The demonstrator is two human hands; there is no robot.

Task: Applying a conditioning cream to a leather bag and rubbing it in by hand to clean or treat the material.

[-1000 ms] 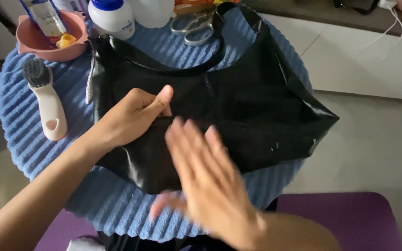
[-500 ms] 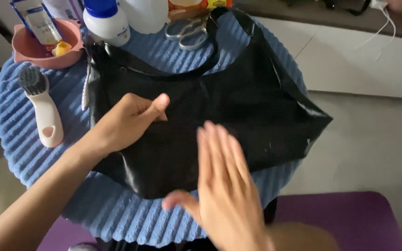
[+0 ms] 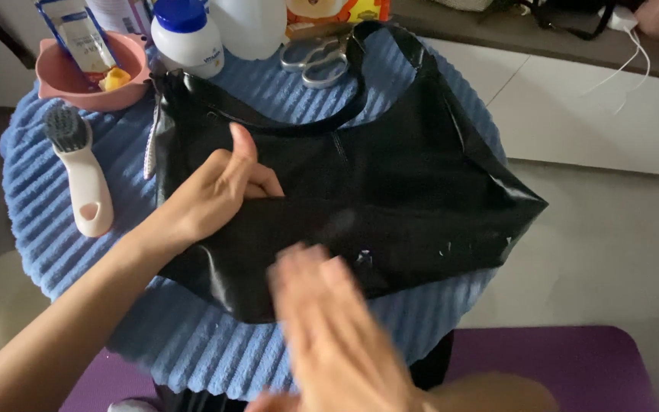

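Observation:
A black shiny handbag [image 3: 390,191] lies flat on a round table covered by a blue ribbed towel [image 3: 55,229]. My left hand [image 3: 219,191] rests on the bag's left part, fingers curled into a fold or pocket of the bag, thumb sticking up. My right hand [image 3: 329,320] is blurred, flat and open with fingers apart, over the bag's lower edge near the table's front. It holds nothing.
A white brush with dark bristles [image 3: 81,172] lies on the towel at the left. A pink bowl [image 3: 62,76], a white bottle with blue cap [image 3: 186,38], scissors [image 3: 316,57] and a white jug stand at the back. A purple mat [image 3: 558,366] lies below.
My right hand has swept left and back toward me across the bag's lower edge. My left hand stays on the bag, its thumb now raised more upright.

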